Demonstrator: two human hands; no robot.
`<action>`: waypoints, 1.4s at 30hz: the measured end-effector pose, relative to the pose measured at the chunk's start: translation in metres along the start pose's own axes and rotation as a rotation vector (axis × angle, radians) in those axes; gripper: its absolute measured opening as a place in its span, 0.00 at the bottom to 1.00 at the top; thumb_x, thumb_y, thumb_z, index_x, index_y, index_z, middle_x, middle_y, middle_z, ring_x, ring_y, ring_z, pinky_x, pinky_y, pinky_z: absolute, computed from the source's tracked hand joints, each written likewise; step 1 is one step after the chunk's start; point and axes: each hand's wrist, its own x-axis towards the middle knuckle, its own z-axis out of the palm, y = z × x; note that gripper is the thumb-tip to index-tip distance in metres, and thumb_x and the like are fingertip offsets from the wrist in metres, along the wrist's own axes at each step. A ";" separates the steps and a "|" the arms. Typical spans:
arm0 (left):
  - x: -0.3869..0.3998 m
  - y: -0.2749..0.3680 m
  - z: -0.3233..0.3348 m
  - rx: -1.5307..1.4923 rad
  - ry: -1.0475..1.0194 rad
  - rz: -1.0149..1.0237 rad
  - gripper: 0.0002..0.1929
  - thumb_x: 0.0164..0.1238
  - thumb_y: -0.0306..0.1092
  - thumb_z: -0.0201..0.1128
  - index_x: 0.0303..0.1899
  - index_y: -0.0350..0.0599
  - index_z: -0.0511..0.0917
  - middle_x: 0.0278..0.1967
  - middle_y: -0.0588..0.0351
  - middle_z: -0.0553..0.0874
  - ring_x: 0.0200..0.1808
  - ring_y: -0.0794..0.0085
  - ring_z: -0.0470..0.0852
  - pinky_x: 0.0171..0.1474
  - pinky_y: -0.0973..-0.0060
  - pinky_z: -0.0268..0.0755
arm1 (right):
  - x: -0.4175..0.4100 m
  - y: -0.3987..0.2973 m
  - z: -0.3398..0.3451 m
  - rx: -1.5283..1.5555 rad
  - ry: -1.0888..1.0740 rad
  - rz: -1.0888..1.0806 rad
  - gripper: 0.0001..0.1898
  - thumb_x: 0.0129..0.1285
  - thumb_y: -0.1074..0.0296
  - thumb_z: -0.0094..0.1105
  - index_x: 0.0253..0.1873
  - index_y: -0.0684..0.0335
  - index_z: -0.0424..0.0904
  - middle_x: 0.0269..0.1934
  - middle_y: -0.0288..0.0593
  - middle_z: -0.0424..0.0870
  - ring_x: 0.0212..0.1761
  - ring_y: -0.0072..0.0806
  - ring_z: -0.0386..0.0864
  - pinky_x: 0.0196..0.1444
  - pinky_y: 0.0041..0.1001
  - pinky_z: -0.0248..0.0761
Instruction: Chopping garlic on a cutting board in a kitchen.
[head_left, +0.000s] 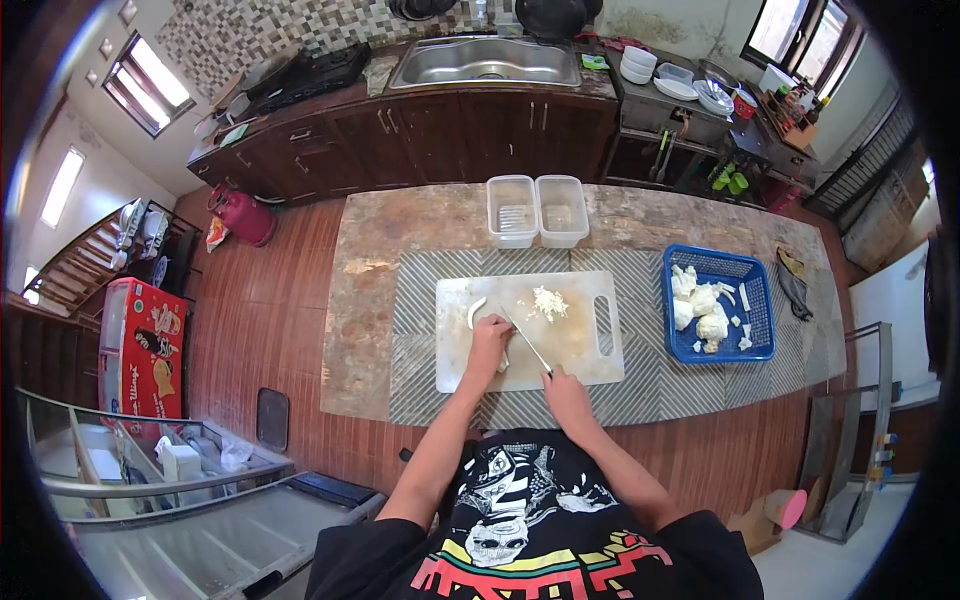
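Observation:
A white plastic cutting board (555, 367) lies on the table in front of me. My right hand (568, 394) grips the handle of a kitchen knife (531, 346), its blade pointing up and left. Near the blade's front part, my left hand (491, 337) has its fingers closed on a pale food piece, mostly hidden under them. A curved white strip (475, 310) lies just beyond that hand. Finely chopped white bits (550, 303) form a small heap on the board, right of the knife tip. White chunks (711, 324) sit in a blue plastic basket (768, 352) at the right.
Two clear plastic containers (513, 241) stand side by side beyond the board. A patterned mat (637, 405) lies under board and basket. A dark and yellow item (793, 283) rests right of the basket. Farther off is a counter with a steel sink (487, 64).

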 end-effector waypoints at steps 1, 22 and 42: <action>-0.001 -0.001 0.001 -0.008 0.012 -0.013 0.08 0.55 0.16 0.70 0.37 0.35 0.88 0.33 0.46 0.85 0.36 0.56 0.86 0.40 0.65 0.80 | -0.006 0.004 -0.004 -0.042 -0.003 -0.001 0.19 0.76 0.52 0.54 0.44 0.66 0.76 0.28 0.64 0.85 0.34 0.63 0.85 0.37 0.55 0.79; -0.004 -0.018 0.008 -0.470 -0.084 -0.343 0.05 0.70 0.26 0.62 0.37 0.34 0.79 0.34 0.54 0.82 0.36 0.73 0.81 0.44 0.77 0.75 | -0.002 0.017 -0.008 0.167 -0.050 0.005 0.22 0.76 0.52 0.53 0.41 0.72 0.79 0.31 0.72 0.82 0.37 0.70 0.81 0.40 0.58 0.76; 0.002 0.003 0.000 -0.031 -0.009 -0.041 0.06 0.54 0.18 0.71 0.35 0.37 0.89 0.32 0.47 0.84 0.35 0.56 0.84 0.40 0.66 0.78 | -0.002 0.026 -0.009 -0.123 0.057 0.090 0.20 0.76 0.50 0.54 0.45 0.65 0.77 0.28 0.64 0.84 0.33 0.64 0.85 0.36 0.54 0.79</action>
